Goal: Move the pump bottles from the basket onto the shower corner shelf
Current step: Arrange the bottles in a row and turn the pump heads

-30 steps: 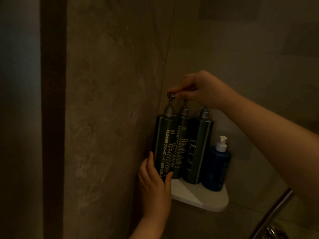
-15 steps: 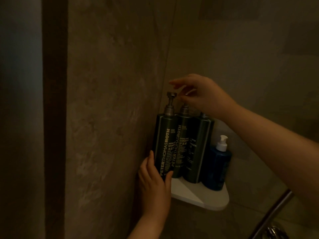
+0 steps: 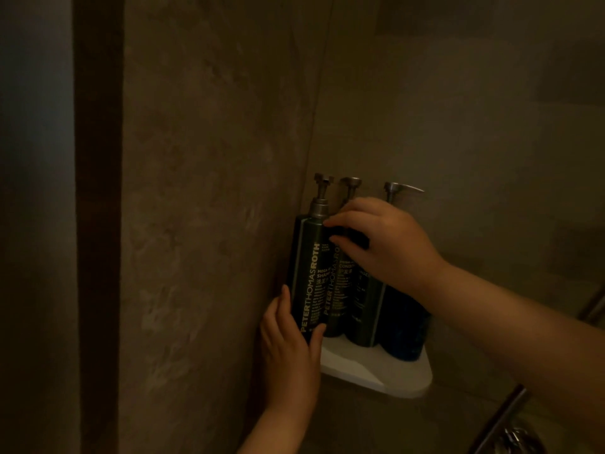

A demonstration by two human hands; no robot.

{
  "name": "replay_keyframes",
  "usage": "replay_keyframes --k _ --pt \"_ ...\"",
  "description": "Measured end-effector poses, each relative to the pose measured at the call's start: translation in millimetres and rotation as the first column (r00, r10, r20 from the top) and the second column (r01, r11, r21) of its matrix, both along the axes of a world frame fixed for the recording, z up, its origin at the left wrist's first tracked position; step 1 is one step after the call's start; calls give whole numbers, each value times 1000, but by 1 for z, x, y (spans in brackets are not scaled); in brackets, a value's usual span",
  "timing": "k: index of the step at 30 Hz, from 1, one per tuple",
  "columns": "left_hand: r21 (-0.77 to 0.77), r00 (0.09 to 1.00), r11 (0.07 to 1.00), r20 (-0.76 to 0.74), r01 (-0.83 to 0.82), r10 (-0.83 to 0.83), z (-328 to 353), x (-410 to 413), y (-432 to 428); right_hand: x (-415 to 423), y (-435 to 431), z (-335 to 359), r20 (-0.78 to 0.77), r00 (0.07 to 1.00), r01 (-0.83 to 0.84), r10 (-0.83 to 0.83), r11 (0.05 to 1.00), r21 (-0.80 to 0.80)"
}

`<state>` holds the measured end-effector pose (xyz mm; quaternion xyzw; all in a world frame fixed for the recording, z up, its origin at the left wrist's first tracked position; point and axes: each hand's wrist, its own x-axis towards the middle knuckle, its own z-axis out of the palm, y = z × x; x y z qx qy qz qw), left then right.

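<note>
Three tall dark green pump bottles stand side by side on the white corner shelf [image 3: 376,368] in the shower corner. My left hand [image 3: 288,342] grips the base of the leftmost bottle [image 3: 309,273] from the left. The fingers of my right hand [image 3: 383,244] lie across the shoulders of the middle bottle [image 3: 340,290] and the right green bottle [image 3: 363,309], hiding their tops. Their metal pump heads stick up above my fingers. A shorter dark blue bottle [image 3: 406,326] stands at the shelf's right end, its top hidden behind my right wrist. No basket is in view.
Brown stone walls meet in the corner right behind the bottles. A dark vertical frame [image 3: 98,224] runs down the left side. A metal bar and chrome fitting [image 3: 510,427] sit at the lower right, below the shelf.
My right hand has come down from the pump heads onto the upper bodies of the middle and right bottles. The right pump's spout now shows. My left hand stays on the leftmost bottle.
</note>
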<state>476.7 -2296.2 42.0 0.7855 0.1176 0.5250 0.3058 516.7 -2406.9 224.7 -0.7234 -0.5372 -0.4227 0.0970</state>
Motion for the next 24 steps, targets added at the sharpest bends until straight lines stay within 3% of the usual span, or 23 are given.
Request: replay_keyframes --k 8,17,24 --pt "4 1000 1000 -20 7 -7 1 -2 2 4 8 -11 -66 997 32 -28 997 66" --pt "191 999 981 -29 -39 45 -19 -9 1 10 15 -10 -55 998 46 -43 997 59" --pt "128 988 990 -154 51 -31 -16 -8 4 15 27 -4 -29 991 134 -134 991 2"
